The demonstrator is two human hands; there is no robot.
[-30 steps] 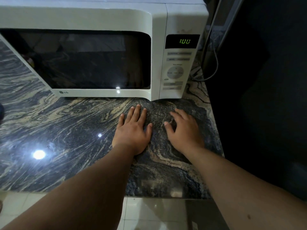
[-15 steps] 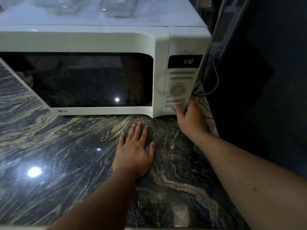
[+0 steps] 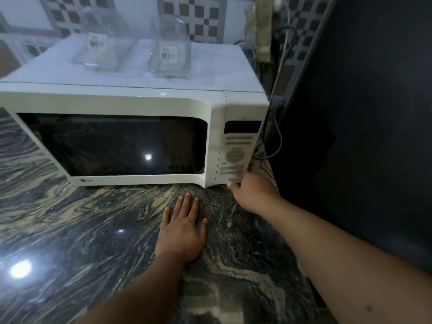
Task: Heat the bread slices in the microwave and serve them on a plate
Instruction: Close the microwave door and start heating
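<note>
My right hand [image 3: 253, 191] is at the bottom corner of the microwave's control panel [image 3: 236, 155], with the thumb [image 3: 231, 184] pressing on the lowest round button [image 3: 232, 180]. The other fingers of this grip go around the right side of the microwave [image 3: 131, 136] and are hidden, so I cannot tell how they lie. My left hand [image 3: 181, 232] rests flat on the marble table [image 3: 70, 230], fingers spread, holding nothing, a little to the left of and nearer to me than the pressing hand.

The door [image 3: 112, 143] is closed and its window is dark, so I cannot see the bread slices; I suppose they are inside. No plate is visible.

Risks, as I judge them: the display [image 3: 242, 127] above my thumb is blank, so the press may have no effect. If the door springs open, it can shake the microwave, and the two glass jars [image 3: 169, 52] on its top could slide. The bread may also be hot for bare fingers.
</note>
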